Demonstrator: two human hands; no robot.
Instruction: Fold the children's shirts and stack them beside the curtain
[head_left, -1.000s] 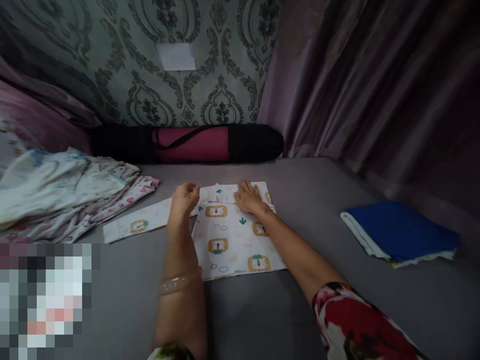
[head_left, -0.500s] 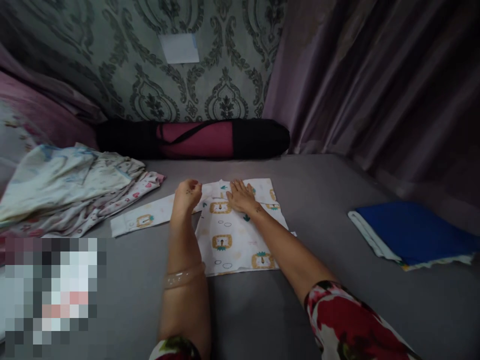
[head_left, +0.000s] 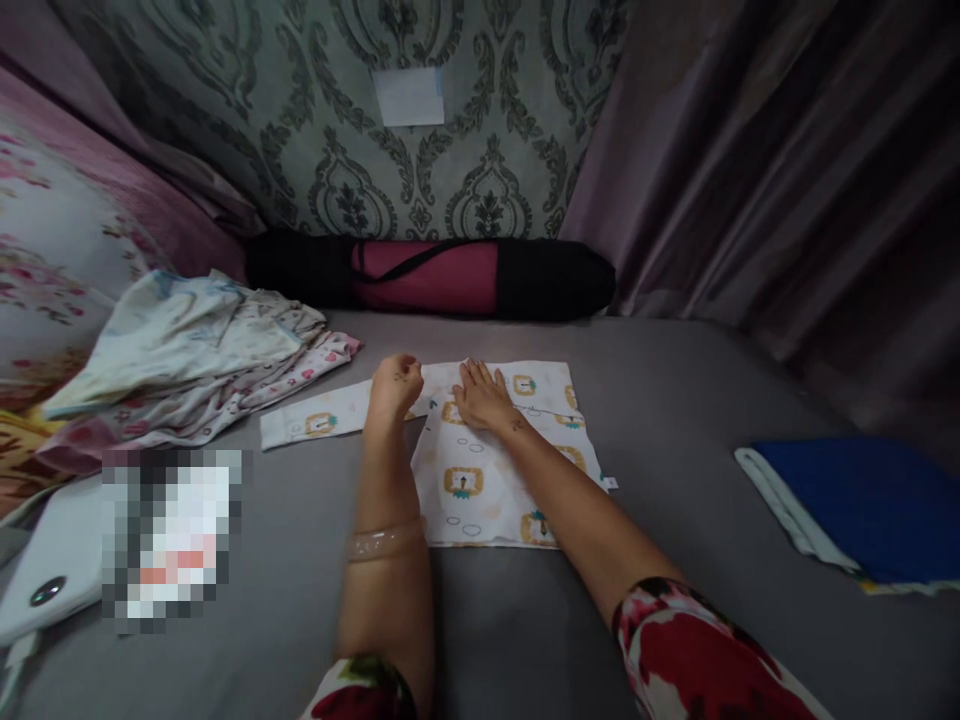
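Note:
A white long-sleeved child's shirt (head_left: pixel 495 500) with a lion-face print lies flat on the grey sheet in front of me. One sleeve (head_left: pixel 341 412) stretches out to the left, while the other lies folded across the top of the body. My left hand (head_left: pixel 397 387) is closed, its fingers curled at the shirt's upper left, where that sleeve joins. With fingers spread, my right hand (head_left: pixel 481 395) presses flat on the upper part of the shirt. A small white tag (head_left: pixel 610 483) sticks out at the right side.
Crumpled printed clothes (head_left: pixel 202 340) lie at the left. A white power bank (head_left: pixel 64 560) with a cable sits near a blurred-out patch at lower left. A folded blue cloth (head_left: pixel 862 510) is at the right. A long black and maroon bag (head_left: pixel 427 277) rests against the wall.
The view has turned left, so everything on the sheet appears further right. Across the shirt, my right hand has slid slightly left. My left hand stays at the sleeve joint.

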